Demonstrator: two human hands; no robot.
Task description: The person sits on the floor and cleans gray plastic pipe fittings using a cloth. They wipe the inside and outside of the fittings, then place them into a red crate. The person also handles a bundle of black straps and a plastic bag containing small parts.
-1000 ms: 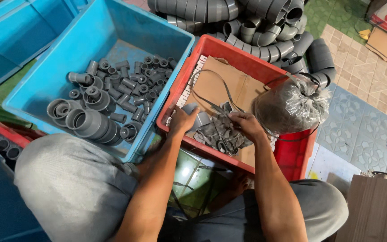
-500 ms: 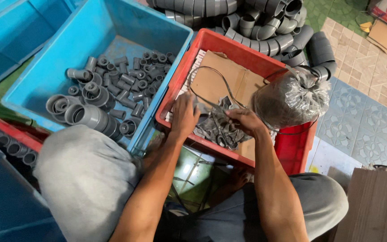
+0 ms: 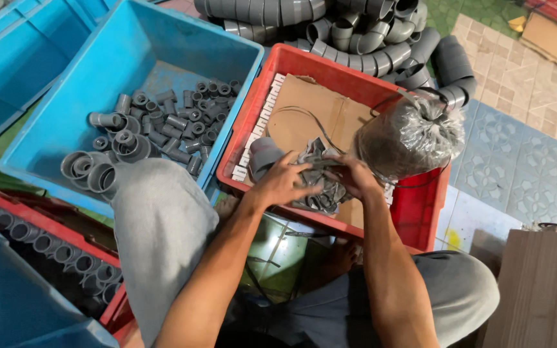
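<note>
- Head view: small grey fittings (image 3: 320,193), heaped on cardboard (image 3: 320,116) inside the red crate (image 3: 420,206).
- Clear bag (image 3: 410,138) of grey parts, tied at the top, in the crate's right end; white label strip (image 3: 259,129) along its left wall.
- Left hand (image 3: 282,180) and right hand (image 3: 356,175): fingers curled together, pinching fittings between them.
</note>
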